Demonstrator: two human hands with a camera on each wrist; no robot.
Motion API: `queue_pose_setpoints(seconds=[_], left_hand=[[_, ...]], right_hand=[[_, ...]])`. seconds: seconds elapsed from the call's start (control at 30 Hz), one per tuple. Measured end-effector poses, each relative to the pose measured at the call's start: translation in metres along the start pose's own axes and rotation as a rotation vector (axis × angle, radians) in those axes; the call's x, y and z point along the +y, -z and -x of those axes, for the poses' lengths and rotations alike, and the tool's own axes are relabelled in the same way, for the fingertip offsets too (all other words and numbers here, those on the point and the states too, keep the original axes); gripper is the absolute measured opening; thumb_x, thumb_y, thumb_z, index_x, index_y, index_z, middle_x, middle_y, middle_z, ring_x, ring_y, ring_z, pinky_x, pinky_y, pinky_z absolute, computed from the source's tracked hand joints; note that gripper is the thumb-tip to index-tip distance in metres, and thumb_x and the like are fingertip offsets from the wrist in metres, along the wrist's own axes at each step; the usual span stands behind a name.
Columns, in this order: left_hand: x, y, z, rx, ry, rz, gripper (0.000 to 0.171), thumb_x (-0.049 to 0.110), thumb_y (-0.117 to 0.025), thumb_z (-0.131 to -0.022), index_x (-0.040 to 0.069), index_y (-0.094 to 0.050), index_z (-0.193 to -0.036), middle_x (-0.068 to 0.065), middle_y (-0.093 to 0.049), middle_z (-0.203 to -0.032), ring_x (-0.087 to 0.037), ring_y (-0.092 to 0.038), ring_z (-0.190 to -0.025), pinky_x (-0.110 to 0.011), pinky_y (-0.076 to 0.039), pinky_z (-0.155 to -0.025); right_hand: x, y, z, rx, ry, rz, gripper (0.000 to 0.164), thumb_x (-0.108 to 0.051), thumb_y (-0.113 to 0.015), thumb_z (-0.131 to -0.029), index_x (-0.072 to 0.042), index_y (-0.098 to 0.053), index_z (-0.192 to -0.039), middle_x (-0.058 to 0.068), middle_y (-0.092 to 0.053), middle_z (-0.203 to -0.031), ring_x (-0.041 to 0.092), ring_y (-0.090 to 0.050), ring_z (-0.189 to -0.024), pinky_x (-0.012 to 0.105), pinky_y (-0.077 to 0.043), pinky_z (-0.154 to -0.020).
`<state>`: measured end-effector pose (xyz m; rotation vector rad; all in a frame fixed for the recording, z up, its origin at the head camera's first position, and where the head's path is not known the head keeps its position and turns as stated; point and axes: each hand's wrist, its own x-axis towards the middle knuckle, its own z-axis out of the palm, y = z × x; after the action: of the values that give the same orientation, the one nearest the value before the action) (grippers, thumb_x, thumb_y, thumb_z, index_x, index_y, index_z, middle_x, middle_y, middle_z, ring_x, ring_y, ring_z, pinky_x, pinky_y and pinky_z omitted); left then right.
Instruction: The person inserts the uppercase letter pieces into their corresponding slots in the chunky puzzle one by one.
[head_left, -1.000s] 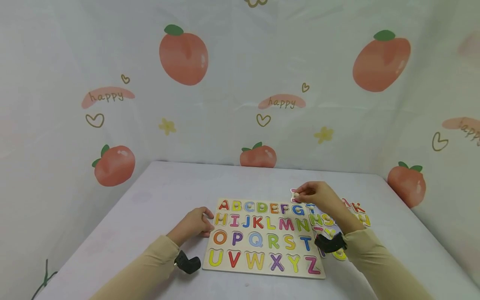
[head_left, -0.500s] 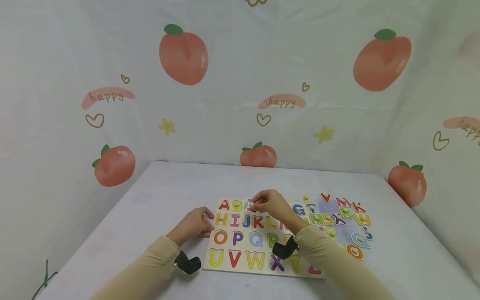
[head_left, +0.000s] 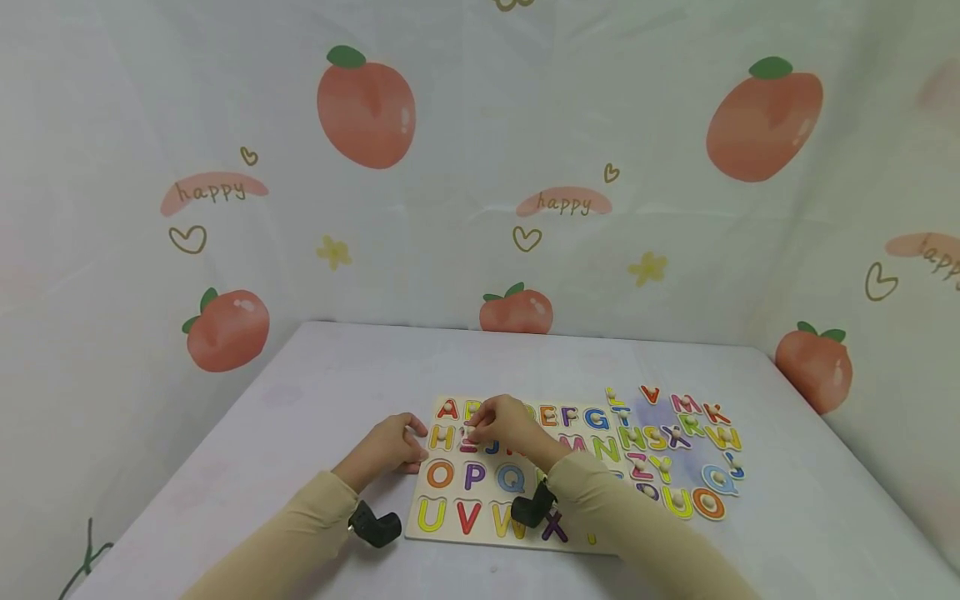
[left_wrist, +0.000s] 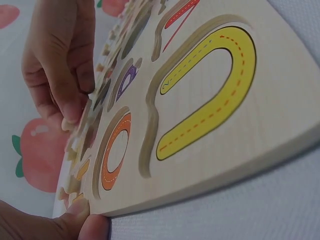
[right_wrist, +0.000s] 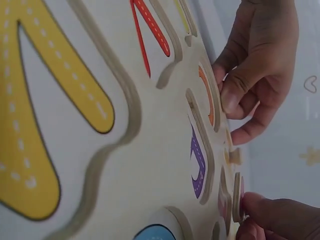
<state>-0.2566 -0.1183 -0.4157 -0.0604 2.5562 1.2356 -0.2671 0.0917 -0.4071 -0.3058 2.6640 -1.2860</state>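
My left hand (head_left: pixel 386 446) grips the left edge of a wooden alphabet puzzle board (head_left: pixel 486 540), its thumb at the rim in the left wrist view. Over the second row, my right hand (head_left: pixel 508 425) pinches a pink letter I piece (right_wrist: pixel 238 197) by its knob. The piece is at the I recess beside the seated H (head_left: pixel 441 438); in the right wrist view it looks slightly raised from the board. A, B, E, F and G pieces show in the top row, while the right hand covers part of that row. Printed recesses such as O (head_left: pixel 440 475) and U (head_left: pixel 431 515) lie below.
Several loose knobbed letter pieces lie right of the board, among them a red-orange O (head_left: pixel 708 502), a blue Q (head_left: pixel 720 478) and a pink M (head_left: pixel 686 403). A yellow L (head_left: pixel 611 395) lies by the board's top right. Patterned cloth hangs behind the white table (head_left: pixel 360 358).
The right hand has carried the pink I piece from beyond the board's top right, leftward across the top row, then down to the I recess. The left hand has stayed at the board's edge.
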Motion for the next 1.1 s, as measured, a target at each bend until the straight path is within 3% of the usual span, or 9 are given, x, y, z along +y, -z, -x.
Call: queue_pose_setpoints(seconds=[0.67,0.9,1.1], left_hand=[[0.001,0.0,0.002,-0.001,-0.008,0.008,0.032,-0.004,-0.071,-0.082,-0.001,-0.056,-0.11,-0.008,-0.061,-0.079,-0.012,-0.06,-0.059,-0.023,-0.055,-0.056],[-0.002,0.0,0.001,-0.006,-0.018,0.022,0.031,-0.005,-0.07,-0.083,-0.001,-0.056,-0.11,-0.008,-0.061,-0.079,-0.012,-0.06,-0.058,-0.023,-0.055,-0.056],[-0.001,0.001,0.001,-0.002,-0.021,0.013,0.031,-0.003,-0.071,-0.082,0.0,-0.056,-0.11,-0.008,-0.061,-0.079,-0.012,-0.06,-0.059,-0.023,-0.055,-0.056]], right_hand=[[-0.009,-0.01,-0.003,-0.029,-0.031,0.091,0.014,-0.012,-0.079,-0.079,-0.01,-0.065,-0.076,-0.003,-0.059,-0.063,0.009,-0.049,-0.057,0.021,-0.038,-0.049],[-0.007,-0.004,-0.002,-0.062,-0.018,0.095,0.017,-0.018,-0.08,-0.079,-0.011,-0.066,-0.087,-0.003,-0.059,-0.07,0.011,-0.05,-0.057,0.023,-0.038,-0.041],[-0.004,0.014,0.005,-0.048,-0.011,0.045,0.023,-0.021,-0.079,-0.081,-0.011,-0.066,-0.097,0.001,-0.062,-0.08,0.015,-0.057,-0.067,0.025,-0.046,-0.054]])
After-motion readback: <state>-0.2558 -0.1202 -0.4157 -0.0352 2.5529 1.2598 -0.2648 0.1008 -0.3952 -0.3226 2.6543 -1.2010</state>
